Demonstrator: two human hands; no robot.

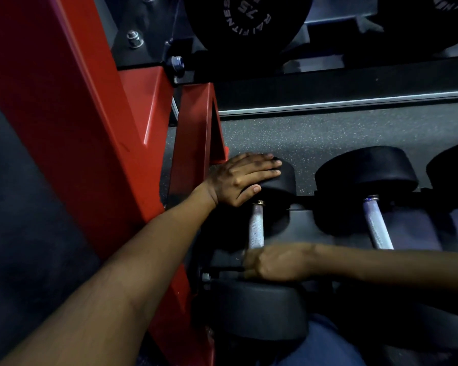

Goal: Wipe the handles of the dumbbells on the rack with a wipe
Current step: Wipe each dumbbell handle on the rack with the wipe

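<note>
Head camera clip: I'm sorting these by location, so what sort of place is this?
Most likely a gym's free-weight area. Black dumbbells sit in a row on a red rack, over speckled rubber flooring. The left hand rests on one dumbbell's end while the right hand grips its handle.

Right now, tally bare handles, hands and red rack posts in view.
Knurled dumbbell handles: 2, leftmost handle, next handle
Hands: 2, left hand, right hand
Red rack posts: 2, big post, small post
Total: 6
</note>
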